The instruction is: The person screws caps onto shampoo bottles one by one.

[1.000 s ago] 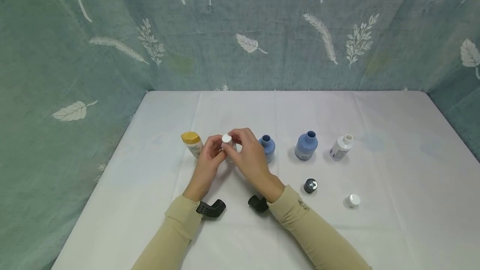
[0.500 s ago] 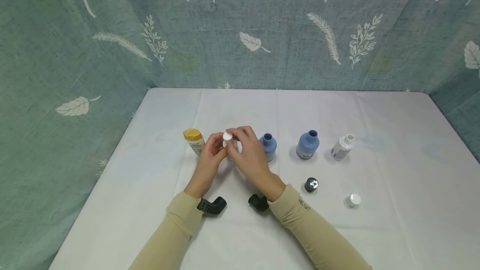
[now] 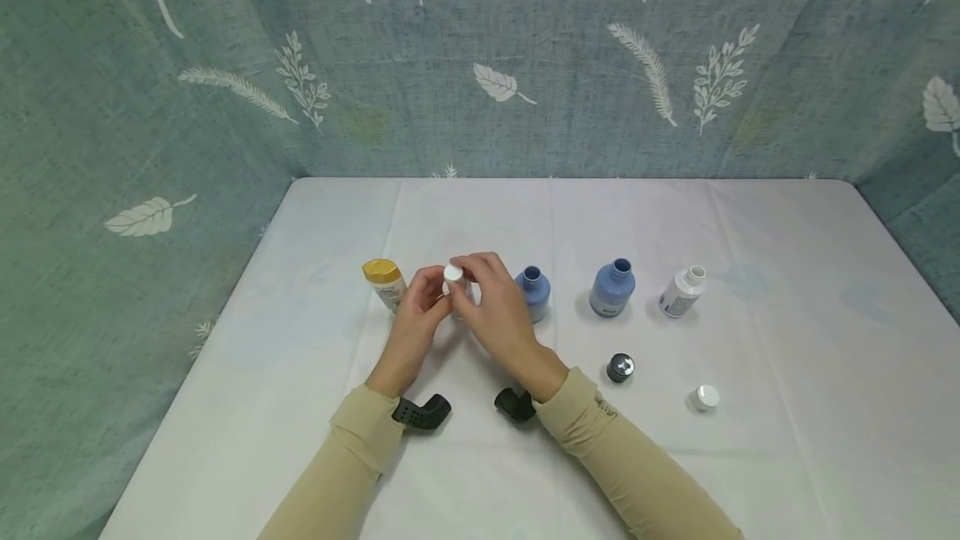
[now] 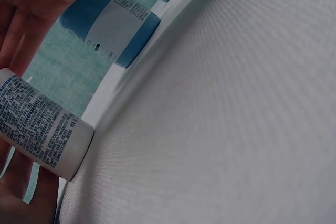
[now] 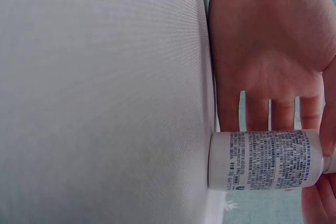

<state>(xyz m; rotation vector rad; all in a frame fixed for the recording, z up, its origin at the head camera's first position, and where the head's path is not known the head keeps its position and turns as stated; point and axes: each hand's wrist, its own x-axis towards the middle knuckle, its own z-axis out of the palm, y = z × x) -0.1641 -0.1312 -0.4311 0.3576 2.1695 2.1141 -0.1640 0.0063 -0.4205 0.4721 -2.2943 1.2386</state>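
Observation:
A small white bottle [image 5: 268, 160] with dense printed text stands upright on the table between both hands. My left hand [image 3: 414, 319] grips its side from the left. From the right, my right hand [image 3: 501, 311] pinches the white cap [image 3: 453, 273] at its top between thumb and fingers. The bottle's base meets the white cloth in the left wrist view. Just left of the left hand is a white bottle with a yellow cap [image 3: 383, 272]. Close behind the right hand is an uncapped blue bottle [image 3: 534, 294], partly hidden by it.
Another uncapped blue bottle [image 3: 612, 288] and an uncapped white bottle [image 3: 682, 292] stand further right. In front of them lie a black cap [image 3: 620, 367] and a loose white cap [image 3: 704, 397]. A leaf-patterned green curtain [image 3: 495, 132] hangs behind the white table [image 3: 825, 273].
The right hand's fingers have shifted slightly around the white cap. The left hand stays on the bottle, and the other bottles and caps keep their places.

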